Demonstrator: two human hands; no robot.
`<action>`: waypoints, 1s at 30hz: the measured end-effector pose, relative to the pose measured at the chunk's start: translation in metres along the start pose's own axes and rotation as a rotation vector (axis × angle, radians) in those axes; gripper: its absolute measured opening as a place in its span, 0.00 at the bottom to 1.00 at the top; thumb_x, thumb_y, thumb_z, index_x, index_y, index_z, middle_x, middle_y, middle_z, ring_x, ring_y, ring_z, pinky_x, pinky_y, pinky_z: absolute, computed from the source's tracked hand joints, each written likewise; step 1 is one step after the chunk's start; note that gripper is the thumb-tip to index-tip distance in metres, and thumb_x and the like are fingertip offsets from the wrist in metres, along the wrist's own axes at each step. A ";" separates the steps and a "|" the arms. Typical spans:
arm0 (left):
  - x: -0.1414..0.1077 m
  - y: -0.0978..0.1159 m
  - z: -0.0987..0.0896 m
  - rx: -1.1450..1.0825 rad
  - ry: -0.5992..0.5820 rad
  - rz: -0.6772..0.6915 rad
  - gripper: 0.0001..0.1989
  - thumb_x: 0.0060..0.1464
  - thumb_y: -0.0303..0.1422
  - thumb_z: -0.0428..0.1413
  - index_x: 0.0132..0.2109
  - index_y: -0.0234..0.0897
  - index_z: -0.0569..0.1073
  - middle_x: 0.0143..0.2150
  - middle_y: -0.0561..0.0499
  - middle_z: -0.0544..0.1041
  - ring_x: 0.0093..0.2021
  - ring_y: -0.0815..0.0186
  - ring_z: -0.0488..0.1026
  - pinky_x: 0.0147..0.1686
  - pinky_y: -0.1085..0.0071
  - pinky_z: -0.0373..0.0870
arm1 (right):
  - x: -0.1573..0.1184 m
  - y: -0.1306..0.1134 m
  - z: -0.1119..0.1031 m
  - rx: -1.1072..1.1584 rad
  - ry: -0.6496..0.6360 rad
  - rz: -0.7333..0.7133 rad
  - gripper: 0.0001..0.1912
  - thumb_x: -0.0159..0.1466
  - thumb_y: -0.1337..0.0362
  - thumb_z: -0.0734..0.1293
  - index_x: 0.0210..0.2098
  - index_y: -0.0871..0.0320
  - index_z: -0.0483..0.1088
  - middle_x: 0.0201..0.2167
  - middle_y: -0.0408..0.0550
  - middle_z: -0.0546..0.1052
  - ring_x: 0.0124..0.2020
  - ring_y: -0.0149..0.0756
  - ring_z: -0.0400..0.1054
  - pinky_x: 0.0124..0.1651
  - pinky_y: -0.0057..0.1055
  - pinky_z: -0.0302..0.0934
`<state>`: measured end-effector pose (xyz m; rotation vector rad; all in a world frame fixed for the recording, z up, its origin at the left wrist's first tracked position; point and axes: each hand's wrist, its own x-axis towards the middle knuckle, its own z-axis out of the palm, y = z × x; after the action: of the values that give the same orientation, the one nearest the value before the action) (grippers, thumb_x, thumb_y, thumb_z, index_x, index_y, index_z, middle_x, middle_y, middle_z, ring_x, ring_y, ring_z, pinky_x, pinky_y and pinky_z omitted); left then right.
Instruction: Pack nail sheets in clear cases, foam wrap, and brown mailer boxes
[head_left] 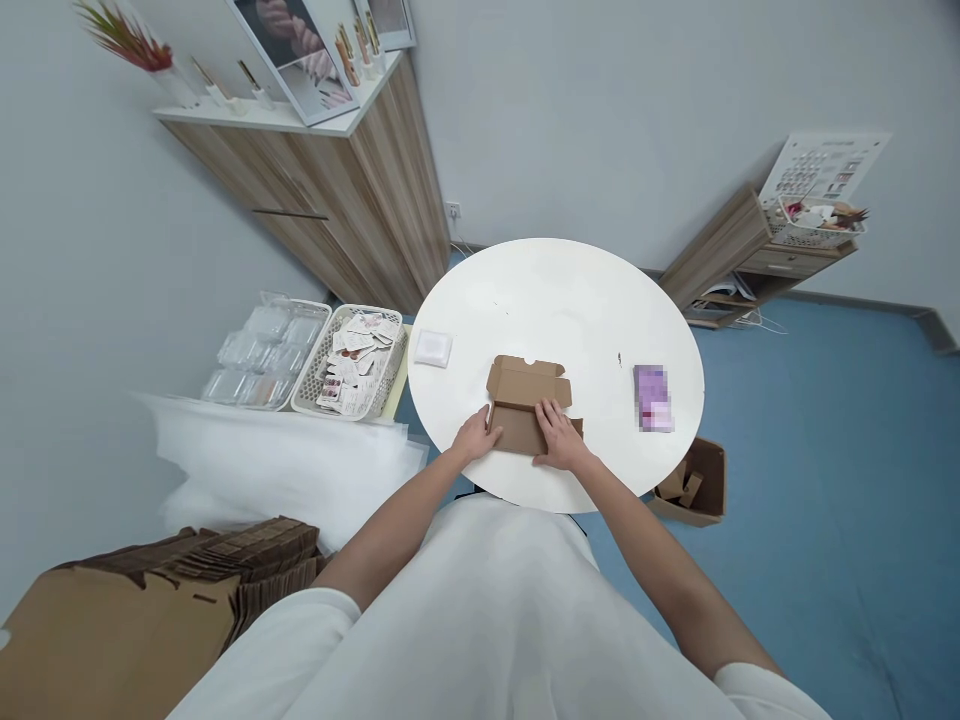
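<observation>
A brown cardboard mailer box (519, 428) lies on the white round table (555, 290), its lid (529, 385) folded back and its tray part facing me. My left hand (474, 437) is closed on the left side wall, thumb inside and fingers along the outside. Over the right part of the box is my right hand (561, 438), fingers reaching to the fold by the lid and thumb at the near edge, holding that side. A small side flap (577, 426) sticks out beyond this hand. The undersides of both hands are hidden.
A white packet (433, 348) lies at the table's left, a blurred purple pack (652, 398) at its right. White baskets (390, 375) with cards and clear cases stand left, above white sheets (285, 465) and stacked flat cardboard (127, 630). An open carton (709, 485) sits on the floor right.
</observation>
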<state>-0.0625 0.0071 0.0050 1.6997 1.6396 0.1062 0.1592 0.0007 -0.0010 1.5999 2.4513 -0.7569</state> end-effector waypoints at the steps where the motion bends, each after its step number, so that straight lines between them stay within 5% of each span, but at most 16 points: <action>1: -0.003 -0.001 -0.003 -0.014 0.008 0.027 0.37 0.50 0.45 0.50 0.61 0.35 0.46 0.52 0.41 0.66 0.49 0.57 0.66 0.42 0.67 0.62 | 0.000 0.001 0.000 0.003 0.002 -0.006 0.62 0.44 0.48 0.69 0.62 0.59 0.23 0.64 0.55 0.31 0.64 0.50 0.21 0.60 0.48 0.36; 3: -0.007 -0.003 -0.008 0.001 0.015 0.099 0.52 0.42 0.51 0.55 0.63 0.35 0.34 0.56 0.39 0.60 0.53 0.55 0.62 0.44 0.66 0.62 | 0.000 0.003 0.000 0.006 0.007 -0.017 0.62 0.44 0.49 0.70 0.62 0.59 0.24 0.64 0.56 0.32 0.64 0.50 0.22 0.60 0.48 0.36; 6: -0.007 0.001 -0.015 0.085 -0.057 0.192 0.61 0.31 0.51 0.61 0.63 0.41 0.31 0.57 0.40 0.57 0.53 0.51 0.62 0.43 0.64 0.62 | 0.002 0.004 -0.001 -0.001 0.011 -0.023 0.62 0.44 0.50 0.70 0.62 0.59 0.25 0.64 0.56 0.33 0.64 0.51 0.23 0.60 0.49 0.37; 13: 0.009 0.010 -0.019 0.210 -0.145 0.132 0.59 0.26 0.48 0.64 0.63 0.46 0.40 0.52 0.42 0.60 0.48 0.49 0.66 0.41 0.64 0.63 | 0.000 -0.001 -0.013 0.012 0.015 0.000 0.60 0.43 0.48 0.71 0.62 0.56 0.30 0.64 0.54 0.32 0.64 0.51 0.23 0.60 0.50 0.32; 17: 0.010 0.009 -0.018 0.205 -0.134 0.142 0.58 0.28 0.48 0.63 0.63 0.46 0.39 0.52 0.43 0.60 0.48 0.49 0.67 0.40 0.64 0.63 | -0.022 0.006 -0.016 0.190 0.214 0.256 0.54 0.47 0.41 0.65 0.62 0.54 0.34 0.64 0.53 0.30 0.64 0.52 0.22 0.59 0.54 0.32; 21: 0.011 0.011 -0.017 0.213 -0.131 0.142 0.58 0.28 0.48 0.63 0.63 0.46 0.40 0.51 0.43 0.61 0.46 0.50 0.67 0.39 0.65 0.64 | -0.047 0.023 -0.008 0.666 0.296 0.557 0.45 0.55 0.43 0.57 0.63 0.57 0.34 0.63 0.56 0.44 0.62 0.47 0.44 0.55 0.43 0.52; 24: 0.014 0.016 -0.015 0.190 -0.124 0.138 0.57 0.28 0.48 0.63 0.62 0.46 0.41 0.51 0.42 0.61 0.46 0.50 0.67 0.39 0.66 0.63 | -0.054 0.031 -0.001 0.998 0.237 0.611 0.39 0.59 0.46 0.54 0.62 0.56 0.35 0.60 0.56 0.55 0.55 0.43 0.58 0.48 0.37 0.60; 30: 0.017 0.023 -0.010 0.156 -0.133 0.123 0.58 0.26 0.48 0.64 0.62 0.47 0.42 0.52 0.43 0.61 0.46 0.51 0.67 0.39 0.66 0.63 | -0.044 0.027 -0.006 1.030 0.233 0.580 0.33 0.59 0.48 0.56 0.60 0.56 0.49 0.55 0.54 0.63 0.51 0.42 0.62 0.45 0.36 0.62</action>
<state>-0.0455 0.0291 0.0175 1.8828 1.4776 -0.0762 0.2034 -0.0240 0.0105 2.6339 1.5096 -1.9369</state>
